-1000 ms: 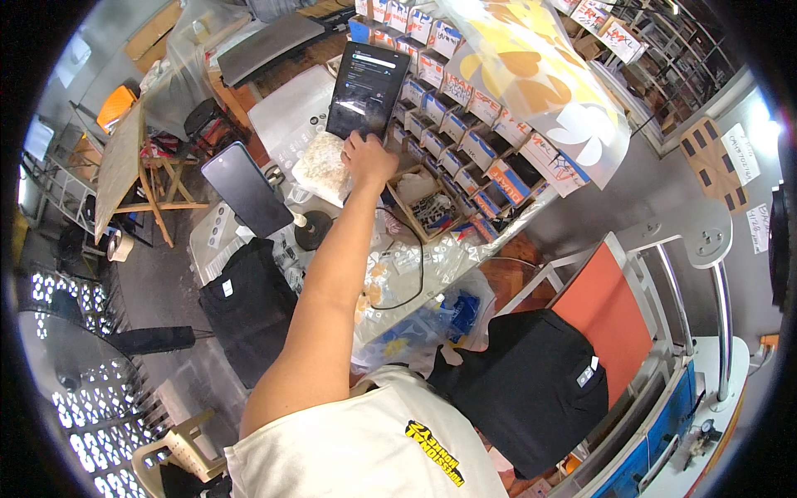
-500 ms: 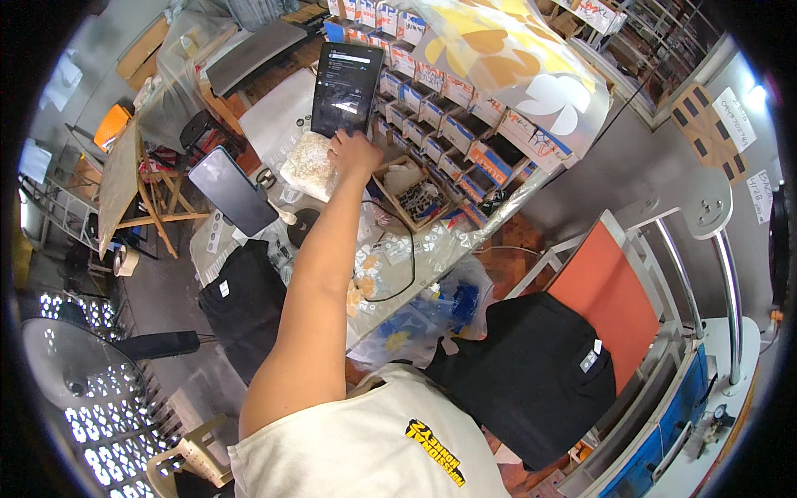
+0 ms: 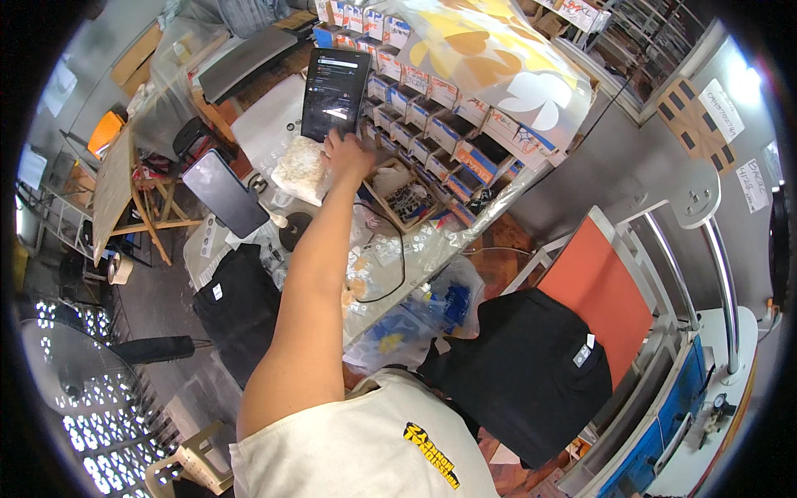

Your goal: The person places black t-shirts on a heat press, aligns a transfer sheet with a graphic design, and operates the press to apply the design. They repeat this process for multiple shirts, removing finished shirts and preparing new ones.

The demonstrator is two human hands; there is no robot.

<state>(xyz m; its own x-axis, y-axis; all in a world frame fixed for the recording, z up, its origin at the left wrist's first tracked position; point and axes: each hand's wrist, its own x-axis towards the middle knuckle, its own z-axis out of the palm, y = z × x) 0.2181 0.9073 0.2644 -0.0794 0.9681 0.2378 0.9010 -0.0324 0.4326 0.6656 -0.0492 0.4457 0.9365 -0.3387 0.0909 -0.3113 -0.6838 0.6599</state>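
Note:
My left arm reaches up across the table. My left hand (image 3: 349, 156) is at the lower edge of an upright dark tablet (image 3: 334, 91), its fingers bent, apart and over the bottom of the lit screen. Nothing shows in that hand. Close to the left of the fingers lies a clear packet of small whitish bits (image 3: 299, 170). A phone (image 3: 224, 192) with a dark screen stands tilted on a white holder, left of my forearm. My right hand is out of view.
Rows of labelled cardboard bins (image 3: 427, 124) and a wooden box of small parts (image 3: 403, 195) stand right of my hand. A black cable (image 3: 404, 257) loops over the plastic-covered table. Folded black shirts (image 3: 527, 373) lie either side, the right one over an orange board (image 3: 598, 286).
The whole view has shifted slightly. My left hand remains by the tablet's lower edge, its fingers a little more raised and spread against the screen.

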